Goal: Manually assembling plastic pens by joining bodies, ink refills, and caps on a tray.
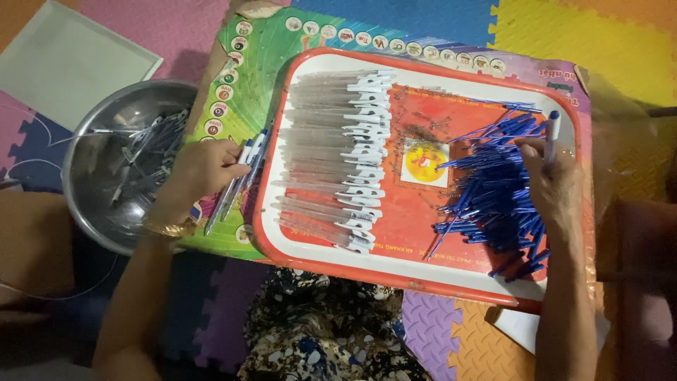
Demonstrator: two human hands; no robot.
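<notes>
My left hand (204, 168) grips a small bunch of assembled pens (240, 180) with white caps and blue ends, held over the left rim of a red tray (423, 279). My right hand (553, 180) rests on a heap of blue pen refills (493, 190) at the tray's right side and holds one blue refill (551, 137) upright between its fingers. A neat row of clear pen barrels with white clips (338, 155) fills the tray's left half.
A steel bowl (92, 204) with several finished pens sits left of the tray. The tray lies on a colourful low board (247, 63) over foam floor mats. A pale flat lid (63, 60) lies at the top left.
</notes>
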